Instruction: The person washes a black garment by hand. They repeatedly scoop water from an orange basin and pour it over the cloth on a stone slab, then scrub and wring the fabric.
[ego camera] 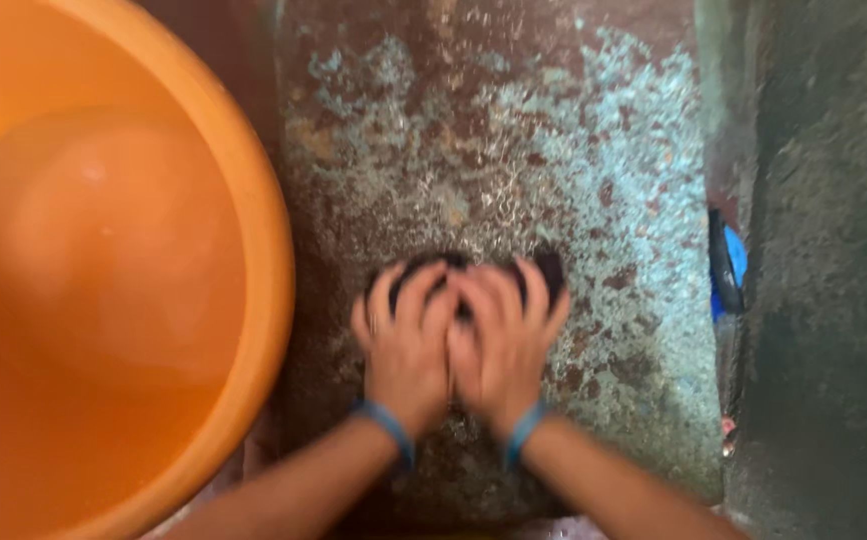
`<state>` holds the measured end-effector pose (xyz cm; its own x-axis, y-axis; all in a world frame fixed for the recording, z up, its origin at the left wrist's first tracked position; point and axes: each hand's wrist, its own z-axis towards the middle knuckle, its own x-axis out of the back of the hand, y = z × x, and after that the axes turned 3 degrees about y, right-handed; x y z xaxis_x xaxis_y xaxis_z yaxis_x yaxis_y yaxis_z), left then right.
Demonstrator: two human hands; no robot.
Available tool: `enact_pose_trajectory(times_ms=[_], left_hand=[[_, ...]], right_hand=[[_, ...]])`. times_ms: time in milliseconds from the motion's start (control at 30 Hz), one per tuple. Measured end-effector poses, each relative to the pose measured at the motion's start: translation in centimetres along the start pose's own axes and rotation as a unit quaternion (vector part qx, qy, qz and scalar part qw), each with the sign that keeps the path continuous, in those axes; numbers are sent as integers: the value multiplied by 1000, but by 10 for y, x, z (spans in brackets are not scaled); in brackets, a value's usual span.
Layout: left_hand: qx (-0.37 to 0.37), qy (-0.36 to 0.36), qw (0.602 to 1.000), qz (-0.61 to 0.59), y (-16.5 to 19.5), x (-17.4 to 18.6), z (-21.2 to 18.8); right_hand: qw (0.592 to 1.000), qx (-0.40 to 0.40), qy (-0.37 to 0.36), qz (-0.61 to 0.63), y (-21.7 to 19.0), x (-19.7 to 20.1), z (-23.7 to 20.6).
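Dark cloth [548,268], a small bunched piece, sits under both your hands on the wet, mottled floor slab [593,180], roughly at the slab's middle and a little toward its near edge. Your left hand [405,345] and right hand [501,340] lie side by side, touching along the thumbs, fingers curled forward and pressed down onto the cloth so that only its dark edges show past your fingertips. The picture is blurred, so what looks like a thin ring on one left finger may be only a smear. Each wrist carries a blue band [389,428].

The slab is brown with patches of pale blue-green, and it glistens with water around your hands. Just beside its left edge stands a large orange plastic tub [258,200], holding water; its rim comes near your left forearm without touching it. Along the slab's right edge rises a dark, rough wall [833,250], and in the gap at its foot lies a small blue and black object [728,270], too blurred to identify.
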<state>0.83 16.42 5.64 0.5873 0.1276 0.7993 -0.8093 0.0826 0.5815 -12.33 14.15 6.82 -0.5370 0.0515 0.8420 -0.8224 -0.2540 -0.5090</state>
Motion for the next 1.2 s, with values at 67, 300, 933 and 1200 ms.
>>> enact_pose_trajectory(times_ms=[67, 300, 933, 1200], left_hand=[[0, 34, 999, -6, -10, -15, 23], [-3, -18, 999, 47, -9, 6, 83], [149, -202, 968, 25, -6, 21, 137], [156, -218, 963, 31, -5, 22, 139]], right_hand=[[999, 24, 29, 38, 18, -13, 23], [997, -7, 66, 43, 12, -10, 69], [983, -155, -96, -25, 4, -5, 119], [982, -161, -97, -35, 5, -9, 118]])
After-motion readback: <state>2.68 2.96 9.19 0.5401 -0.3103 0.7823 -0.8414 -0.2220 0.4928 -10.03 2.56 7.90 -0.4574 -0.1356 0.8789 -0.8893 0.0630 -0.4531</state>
